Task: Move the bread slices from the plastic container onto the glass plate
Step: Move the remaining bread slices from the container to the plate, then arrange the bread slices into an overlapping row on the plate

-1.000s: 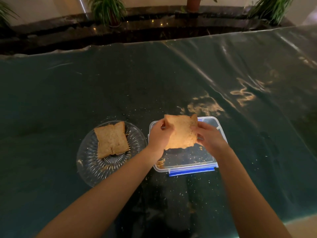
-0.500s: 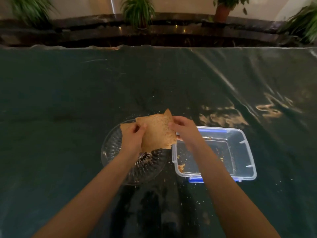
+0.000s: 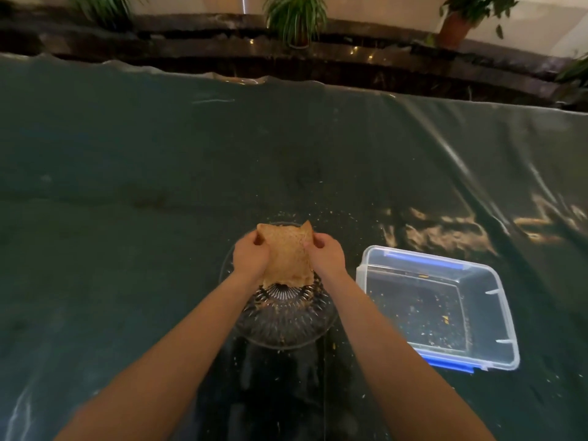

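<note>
A brown bread slice [image 3: 287,256] is held by both hands over the far half of the ribbed glass plate [image 3: 280,326]. My left hand [image 3: 251,257] pinches its left edge and my right hand [image 3: 326,257] pinches its right edge. The slice that lay on the plate earlier is hidden behind the held slice and my hands. To the right stands the clear plastic container [image 3: 491,313] with blue clips; it holds only crumbs.
The table is covered with a dark green glossy sheet [image 3: 127,186] scattered with crumbs around the plate. A dark stone ledge [image 3: 350,58] with potted plants [image 3: 296,17] runs along the far side.
Both hands carried the bread slice leftward from above the container to over the plate and lowered it. The container now holds no slice.
</note>
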The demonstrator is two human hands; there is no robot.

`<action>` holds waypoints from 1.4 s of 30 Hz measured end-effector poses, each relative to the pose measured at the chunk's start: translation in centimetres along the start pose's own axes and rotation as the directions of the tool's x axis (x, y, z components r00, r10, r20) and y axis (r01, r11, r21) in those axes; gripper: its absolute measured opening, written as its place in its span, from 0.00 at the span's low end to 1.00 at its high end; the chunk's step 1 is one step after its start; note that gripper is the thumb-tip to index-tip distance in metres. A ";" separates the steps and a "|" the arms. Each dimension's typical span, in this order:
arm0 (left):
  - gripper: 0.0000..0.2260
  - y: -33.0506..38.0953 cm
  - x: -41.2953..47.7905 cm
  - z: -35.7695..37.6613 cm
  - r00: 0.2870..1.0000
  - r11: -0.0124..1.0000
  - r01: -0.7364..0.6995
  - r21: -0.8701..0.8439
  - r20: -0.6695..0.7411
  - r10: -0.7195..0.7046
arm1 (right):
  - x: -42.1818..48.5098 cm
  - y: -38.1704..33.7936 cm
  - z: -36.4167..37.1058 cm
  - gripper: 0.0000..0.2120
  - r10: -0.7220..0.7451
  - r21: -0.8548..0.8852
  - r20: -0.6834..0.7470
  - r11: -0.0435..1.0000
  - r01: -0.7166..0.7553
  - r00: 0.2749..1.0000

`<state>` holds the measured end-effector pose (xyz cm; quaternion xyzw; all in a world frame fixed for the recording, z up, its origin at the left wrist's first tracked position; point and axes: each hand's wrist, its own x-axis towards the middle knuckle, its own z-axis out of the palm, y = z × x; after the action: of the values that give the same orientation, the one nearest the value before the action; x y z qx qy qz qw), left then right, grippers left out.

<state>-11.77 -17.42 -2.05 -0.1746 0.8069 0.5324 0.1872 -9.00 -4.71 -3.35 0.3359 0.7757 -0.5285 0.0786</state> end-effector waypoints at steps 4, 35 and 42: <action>0.16 -0.4 0.4 -0.2 1.000 0.998 -0.022 0.059 0.023 0.020 | 0.3 0.4 0.4 0.16 -0.032 -0.086 -0.028 0.996 0.030 0.999; 0.17 -3.3 -0.5 -0.8 0.989 0.948 -0.146 0.282 0.022 0.146 | -2.4 2.9 0.9 0.16 -0.176 -0.256 -0.118 0.956 0.141 0.977; 0.19 -2.9 -0.6 -0.9 0.992 0.935 -0.125 0.332 0.055 0.113 | -2.6 2.6 0.8 0.19 -0.148 -0.218 -0.100 0.968 0.123 0.984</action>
<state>-9.95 -19.32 -3.70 -0.0819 0.8911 0.4010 0.1959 -5.62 -5.99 -4.43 0.3017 0.8517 -0.4273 0.0325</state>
